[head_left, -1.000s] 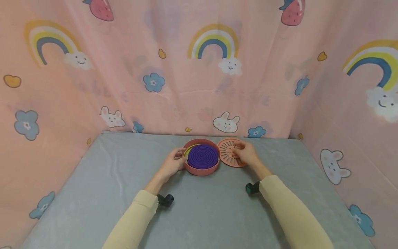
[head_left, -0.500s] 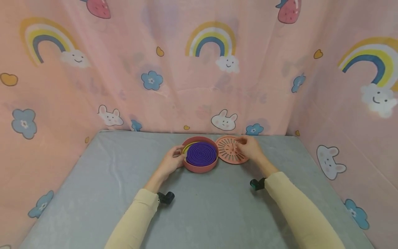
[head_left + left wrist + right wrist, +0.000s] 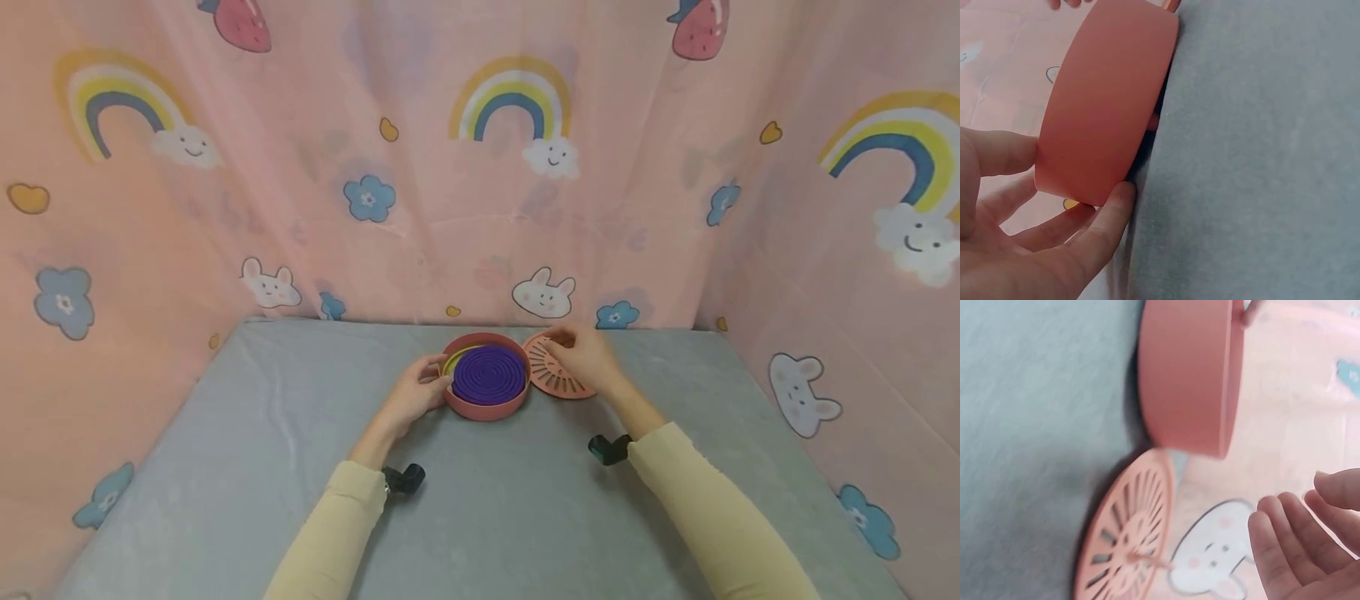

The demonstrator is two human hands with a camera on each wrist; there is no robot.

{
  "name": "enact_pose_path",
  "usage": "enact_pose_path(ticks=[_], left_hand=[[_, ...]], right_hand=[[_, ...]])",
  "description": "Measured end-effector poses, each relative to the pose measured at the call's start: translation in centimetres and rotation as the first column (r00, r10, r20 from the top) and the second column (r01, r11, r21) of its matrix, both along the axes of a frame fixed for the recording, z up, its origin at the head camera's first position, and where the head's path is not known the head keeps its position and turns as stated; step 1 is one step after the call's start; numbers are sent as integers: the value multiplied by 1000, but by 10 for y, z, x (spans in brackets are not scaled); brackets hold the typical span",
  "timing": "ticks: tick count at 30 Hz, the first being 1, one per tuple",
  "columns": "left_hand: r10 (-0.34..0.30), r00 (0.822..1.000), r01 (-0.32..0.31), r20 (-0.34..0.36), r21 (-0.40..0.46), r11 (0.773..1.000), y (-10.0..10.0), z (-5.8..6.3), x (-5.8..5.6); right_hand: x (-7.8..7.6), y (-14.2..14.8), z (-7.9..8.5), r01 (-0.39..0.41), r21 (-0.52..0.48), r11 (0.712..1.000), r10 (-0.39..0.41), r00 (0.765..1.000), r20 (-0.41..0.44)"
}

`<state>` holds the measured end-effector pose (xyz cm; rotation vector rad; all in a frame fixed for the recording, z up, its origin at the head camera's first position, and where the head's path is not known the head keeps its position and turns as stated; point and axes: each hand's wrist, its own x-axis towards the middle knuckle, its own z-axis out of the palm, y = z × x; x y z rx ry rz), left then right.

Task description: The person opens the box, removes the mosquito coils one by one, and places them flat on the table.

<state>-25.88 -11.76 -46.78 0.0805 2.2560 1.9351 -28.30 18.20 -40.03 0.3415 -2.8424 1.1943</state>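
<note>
A round pink box [image 3: 486, 412] stands on the grey cloth near the back. Inside it lies a purple spiral coil [image 3: 489, 375], partly covering something yellow [image 3: 457, 357] at the left. My left hand [image 3: 411, 392] grips the box's left side; in the left wrist view its thumb and fingers [image 3: 1116, 200] hold the pink wall. Against the box's right side lies a flat, slotted pink lid [image 3: 553, 380], with a thin prong [image 3: 1150, 559] standing up from its middle. My right hand [image 3: 592, 360] hovers over the lid with nothing in its fingers, hiding the lid's right part.
The grey cloth [image 3: 480, 517] spreads toward me, under both forearms. A pink patterned curtain [image 3: 420, 275] hangs right behind the table's back edge and along both sides. A black wrist camera [image 3: 405, 478] sits at the left cuff, another black camera [image 3: 609, 450] at the right cuff.
My right hand has shifted back from the lid's middle, then left across its far part. The left hand keeps its grip on the box; box, coil and lid stay in place.
</note>
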Motion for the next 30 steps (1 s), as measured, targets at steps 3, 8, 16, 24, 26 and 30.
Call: enact_pose_path(ticks=[3,8,16,24,26,30], left_hand=[[-10,1000,10,11,9,1000,0,-2,2],[-7,1000,7,19,7,1000,-1,-4,4],[-2,1000,3,25,-6,1000,-2,-4,3],[-3,1000,3,3,-8,1000,-1,-1,1],[-4,1000,4,5,-7,1000,-2,-1,0],[-6,1000,6,5,-9,1000,-2,-1,0]], right_hand=[[4,-9,3,-18,17,1000,18,1000,13],[5,-24,4,-62,-7,998,62,998,-6],[-4,-42,-2,-89,44,995,89,996,-10],[-17,-54,-8,-112,83,990,111,994,12],[-19,-58,-10,-123,85,989,121,992,29],[-26,-65,-16,-125,117,985,121,992,42]])
